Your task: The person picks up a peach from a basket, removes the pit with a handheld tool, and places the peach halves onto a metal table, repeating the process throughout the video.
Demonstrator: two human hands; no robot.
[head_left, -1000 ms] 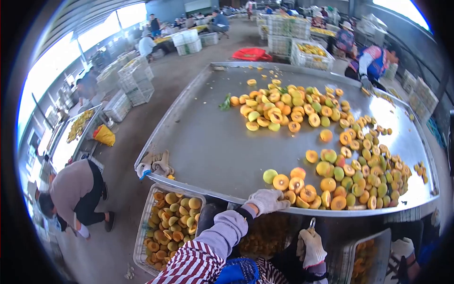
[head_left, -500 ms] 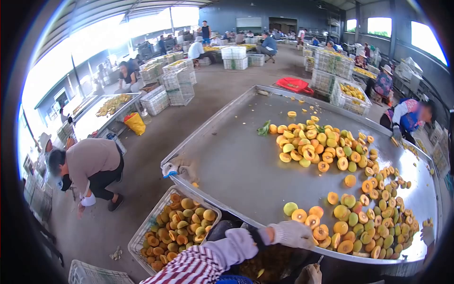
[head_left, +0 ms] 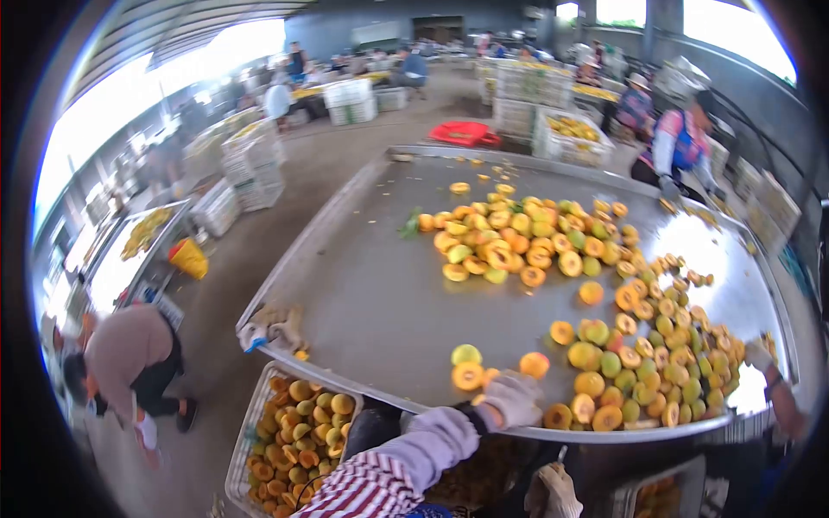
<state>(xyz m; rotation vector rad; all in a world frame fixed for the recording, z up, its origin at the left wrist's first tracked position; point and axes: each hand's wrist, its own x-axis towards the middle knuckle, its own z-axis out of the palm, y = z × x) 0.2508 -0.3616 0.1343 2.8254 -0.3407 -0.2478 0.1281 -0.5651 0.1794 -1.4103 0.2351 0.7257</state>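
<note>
left hand (head_left: 514,399), gloved, fingers curled on peach halves (head_left: 469,376) at table (head_left: 363,285) edge, grip unclear; right hand (head_left: 553,492) just below, can't tell if closed.

Large warehouse hall, grey concrete floor (head_left: 345,164), steel sorting table (head_left: 363,285), stacked white crates (head_left: 250,160), bright daylight windows (head_left: 760,43).

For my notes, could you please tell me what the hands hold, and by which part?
Cannot be told: left hand rests on peaches at the table edge; right hand is blurred.
</note>
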